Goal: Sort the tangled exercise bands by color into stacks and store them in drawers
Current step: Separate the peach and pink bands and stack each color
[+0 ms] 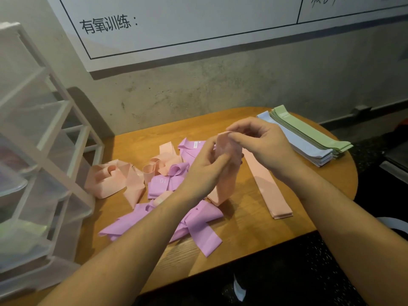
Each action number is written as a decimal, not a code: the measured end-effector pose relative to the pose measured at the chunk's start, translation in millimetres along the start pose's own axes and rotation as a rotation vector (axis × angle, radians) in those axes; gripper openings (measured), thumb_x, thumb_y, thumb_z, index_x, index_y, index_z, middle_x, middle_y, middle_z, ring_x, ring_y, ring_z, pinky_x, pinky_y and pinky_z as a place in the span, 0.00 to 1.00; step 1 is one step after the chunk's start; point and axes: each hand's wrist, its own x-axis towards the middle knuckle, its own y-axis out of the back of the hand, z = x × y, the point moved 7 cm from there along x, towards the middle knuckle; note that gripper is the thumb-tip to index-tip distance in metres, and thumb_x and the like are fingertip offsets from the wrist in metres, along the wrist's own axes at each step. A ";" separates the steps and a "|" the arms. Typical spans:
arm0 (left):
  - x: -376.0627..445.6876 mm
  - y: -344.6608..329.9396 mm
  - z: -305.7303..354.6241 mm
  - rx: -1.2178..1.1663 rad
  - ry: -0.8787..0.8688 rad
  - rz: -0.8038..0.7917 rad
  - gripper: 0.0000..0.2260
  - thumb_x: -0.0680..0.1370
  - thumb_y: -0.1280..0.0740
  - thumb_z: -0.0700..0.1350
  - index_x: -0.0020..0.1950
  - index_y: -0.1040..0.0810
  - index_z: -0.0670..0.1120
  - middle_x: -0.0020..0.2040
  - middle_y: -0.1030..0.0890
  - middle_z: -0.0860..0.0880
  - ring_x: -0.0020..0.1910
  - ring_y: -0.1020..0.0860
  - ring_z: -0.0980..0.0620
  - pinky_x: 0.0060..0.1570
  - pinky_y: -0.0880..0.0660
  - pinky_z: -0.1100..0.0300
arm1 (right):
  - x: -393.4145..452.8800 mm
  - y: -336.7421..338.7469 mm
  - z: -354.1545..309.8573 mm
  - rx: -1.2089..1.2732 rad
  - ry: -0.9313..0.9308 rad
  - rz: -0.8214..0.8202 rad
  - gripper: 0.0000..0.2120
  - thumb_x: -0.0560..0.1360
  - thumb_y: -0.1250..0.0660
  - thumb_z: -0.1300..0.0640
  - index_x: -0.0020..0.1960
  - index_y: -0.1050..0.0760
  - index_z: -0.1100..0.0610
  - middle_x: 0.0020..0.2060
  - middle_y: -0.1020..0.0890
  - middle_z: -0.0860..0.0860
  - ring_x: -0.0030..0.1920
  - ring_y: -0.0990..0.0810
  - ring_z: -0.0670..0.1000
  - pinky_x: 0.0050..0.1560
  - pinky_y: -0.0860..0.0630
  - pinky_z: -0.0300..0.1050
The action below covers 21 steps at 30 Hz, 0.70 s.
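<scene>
While peach band [227, 171] is pinched at top by right hand [262, 144], clamped mid-length by left hand [205, 171], above desk [242, 235] centre: twist is best smoothed out, band then laid on peach stack [268, 188] at 3 o'clock.

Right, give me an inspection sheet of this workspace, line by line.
Surface: rounded wooden table, against a concrete wall.
Job's things: peach band held upright by both hands; flat peach stack; green stack beside blue stack; tangled purple and peach bands.
Clutter: nothing seen.
Hands: left hand grips the band's middle; right hand pinches its top end.
Cables: nothing seen.
Surroundings: translucent drawer unit on the left; whiteboard above.
</scene>
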 end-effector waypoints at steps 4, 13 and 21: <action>9.8 -4.1 2.2 -0.005 0.025 0.011 0.07 0.86 0.42 0.42 0.59 0.26 0.47 0.45 0.16 0.45 0.43 0.15 0.48 0.43 0.18 0.57 | 5.2 0.8 5.8 0.089 -0.046 0.046 0.07 0.77 0.30 0.63 0.55 0.18 0.58 0.43 0.18 0.50 0.39 0.22 0.40 0.38 0.26 0.33; 36.1 3.3 -0.9 -0.177 0.158 0.128 0.07 0.84 0.39 0.45 0.61 0.27 0.45 0.47 0.18 0.44 0.47 0.19 0.46 0.52 0.20 0.48 | -24.6 -11.4 67.9 0.127 -0.325 -0.136 0.16 0.78 0.38 0.42 0.58 0.24 0.50 0.46 0.17 0.46 0.47 0.18 0.46 0.51 0.20 0.43; 72.2 -5.9 13.0 -0.358 0.191 0.150 0.08 0.86 0.45 0.41 0.65 0.33 0.42 0.53 0.17 0.43 0.45 0.15 0.46 0.42 0.18 0.51 | -35.1 9.2 99.9 -0.016 -0.347 -0.210 0.06 0.80 0.33 0.58 0.53 0.19 0.49 0.45 0.16 0.46 0.47 0.18 0.43 0.49 0.19 0.41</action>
